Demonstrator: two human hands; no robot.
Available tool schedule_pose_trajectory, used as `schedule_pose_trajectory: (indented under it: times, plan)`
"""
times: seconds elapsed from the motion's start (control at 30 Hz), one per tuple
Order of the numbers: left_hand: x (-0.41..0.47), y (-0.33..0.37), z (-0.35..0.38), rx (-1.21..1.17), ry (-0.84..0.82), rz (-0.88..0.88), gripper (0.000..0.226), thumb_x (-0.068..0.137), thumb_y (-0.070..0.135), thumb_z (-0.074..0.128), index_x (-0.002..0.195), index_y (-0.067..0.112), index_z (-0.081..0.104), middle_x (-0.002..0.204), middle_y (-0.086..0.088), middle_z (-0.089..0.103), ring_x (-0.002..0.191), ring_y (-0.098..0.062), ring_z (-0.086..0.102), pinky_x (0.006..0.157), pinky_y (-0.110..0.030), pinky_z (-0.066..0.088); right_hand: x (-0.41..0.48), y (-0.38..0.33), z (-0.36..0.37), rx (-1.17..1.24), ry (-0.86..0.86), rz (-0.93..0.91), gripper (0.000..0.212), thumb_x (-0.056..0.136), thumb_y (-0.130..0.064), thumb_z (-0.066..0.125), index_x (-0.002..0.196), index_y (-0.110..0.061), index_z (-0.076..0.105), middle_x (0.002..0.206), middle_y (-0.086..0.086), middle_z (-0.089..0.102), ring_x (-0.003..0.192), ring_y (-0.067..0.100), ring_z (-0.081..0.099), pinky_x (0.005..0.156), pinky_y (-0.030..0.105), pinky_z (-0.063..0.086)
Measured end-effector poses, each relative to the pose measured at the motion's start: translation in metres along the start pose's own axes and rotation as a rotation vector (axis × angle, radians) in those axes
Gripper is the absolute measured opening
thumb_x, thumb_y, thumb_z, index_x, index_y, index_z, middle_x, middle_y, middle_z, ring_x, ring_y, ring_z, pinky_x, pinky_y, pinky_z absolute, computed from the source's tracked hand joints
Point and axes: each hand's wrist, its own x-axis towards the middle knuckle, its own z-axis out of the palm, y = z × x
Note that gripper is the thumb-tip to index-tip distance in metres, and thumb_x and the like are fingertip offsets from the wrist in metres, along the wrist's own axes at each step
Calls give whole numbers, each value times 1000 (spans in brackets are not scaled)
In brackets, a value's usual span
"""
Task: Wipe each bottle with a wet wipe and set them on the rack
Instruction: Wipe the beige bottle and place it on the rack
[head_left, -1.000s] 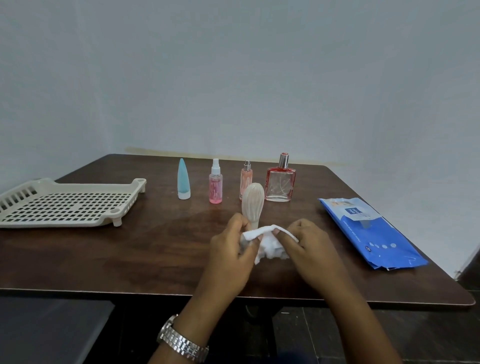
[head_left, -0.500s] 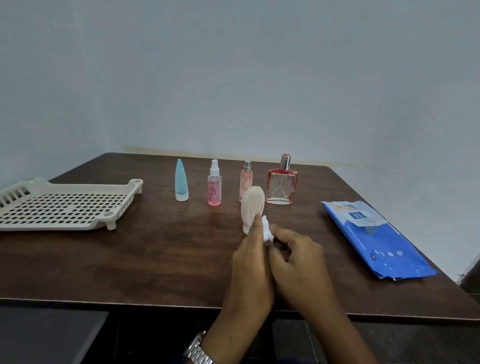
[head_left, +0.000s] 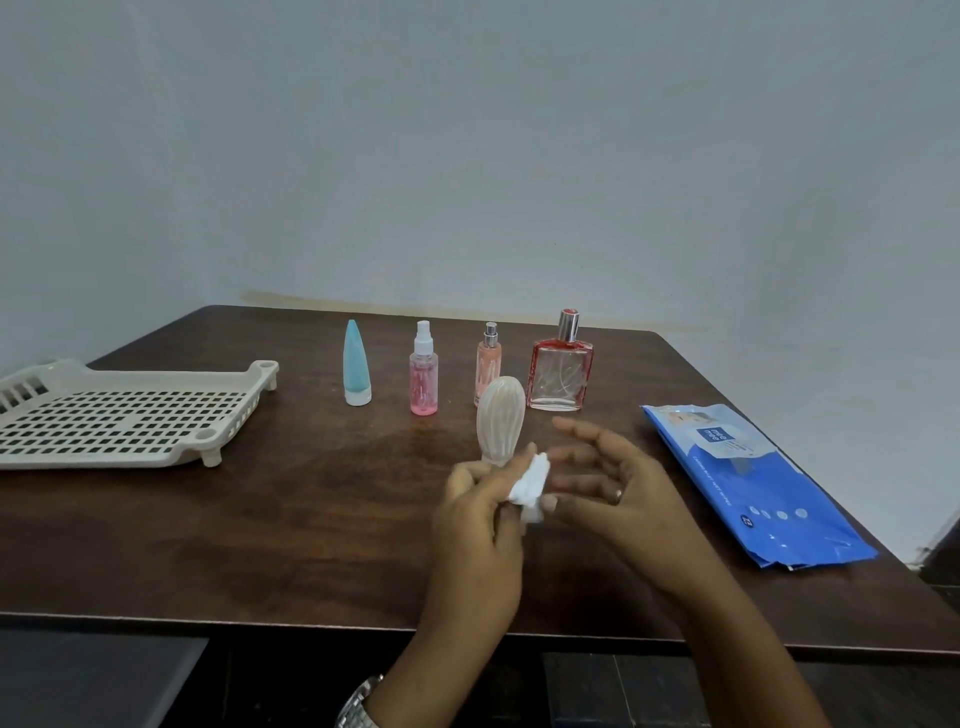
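My left hand (head_left: 480, 514) pinches a bunched white wet wipe (head_left: 531, 486) above the table's middle. Just to its right, my right hand (head_left: 610, 486) has its fingers spread and holds nothing. A ribbed cream bottle (head_left: 500, 418) stands upright right behind the wipe. Behind it stand in a row a teal cone bottle (head_left: 356, 364), a pink spray bottle (head_left: 424, 374), a peach spray bottle (head_left: 489, 358) and a square red-edged glass bottle (head_left: 561, 371). The cream slotted rack (head_left: 124, 415) lies at the left with nothing on it.
A blue wet-wipe pack (head_left: 753, 483) lies on the right of the dark wooden table (head_left: 260, 519). A grey wall stands close behind the table. The near table edge runs just under my wrists.
Both hands held the wipe spread out, then pressed it together. Now my right hand has let go and moved off to the right, leaving the bunched wipe in my left hand.
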Motion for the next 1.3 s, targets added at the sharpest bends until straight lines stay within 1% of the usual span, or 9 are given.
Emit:
schedule_pose_trajectory:
  times: [0.07,0.17,0.33,0.5,0.7,0.83,0.93,1.17,1.3]
  plan:
    - [3,1,-4,-251,-101,-121,43,87,-6,57,101,31,72,97,2,71,93,-9,66,81,-24,53,-1,3,3,125,-66,20,58,72,12,69,120,-20,60,105,5,71,95,21,69,74,30,57]
    - [5,1,-7,-366,-28,-187,22,75,-1,69,80,19,76,83,-4,74,82,-27,69,74,-38,55,-1,4,7,189,-29,-6,24,74,13,66,94,-1,67,90,13,73,84,26,70,70,29,57]
    - [-1,-6,-8,-109,108,13,38,68,-16,63,64,22,63,85,8,71,85,-8,69,73,-23,54,1,7,12,81,16,-60,24,72,17,65,66,-6,65,78,12,71,70,19,66,62,25,54]
    - [0,-4,-11,26,107,55,51,69,-18,56,53,30,61,97,10,65,96,2,60,76,-8,45,-1,6,15,226,-38,86,22,83,14,55,69,-2,58,81,11,71,73,17,68,59,21,55]
    - [4,-7,-14,129,102,91,47,71,-19,61,55,25,63,92,12,62,92,2,59,71,-5,44,-4,2,7,501,-78,206,33,93,0,36,75,7,62,89,19,69,87,26,68,75,32,58]
    - [8,-4,-15,204,111,116,39,69,-16,63,57,21,65,83,13,57,83,3,57,68,-1,37,-3,4,14,434,-26,176,5,81,0,61,85,-2,63,84,16,70,78,19,68,69,26,57]
    - [9,1,-13,155,137,94,44,69,-16,62,56,26,58,75,12,58,78,2,58,65,-2,37,-1,5,18,435,45,125,31,65,4,72,90,-8,60,79,18,68,68,18,66,60,24,56]
    - [16,9,-16,-182,84,-119,21,77,-11,66,74,11,66,74,7,72,72,-6,68,65,-18,53,2,-1,28,554,-25,132,15,66,-2,68,77,-9,60,88,11,71,76,16,68,66,22,57]
    - [31,11,-28,-319,-166,-337,17,81,-4,68,84,12,71,84,-6,75,82,-13,69,74,-18,55,19,-4,16,388,91,85,13,77,5,65,84,-4,59,81,13,72,72,18,69,63,23,58]
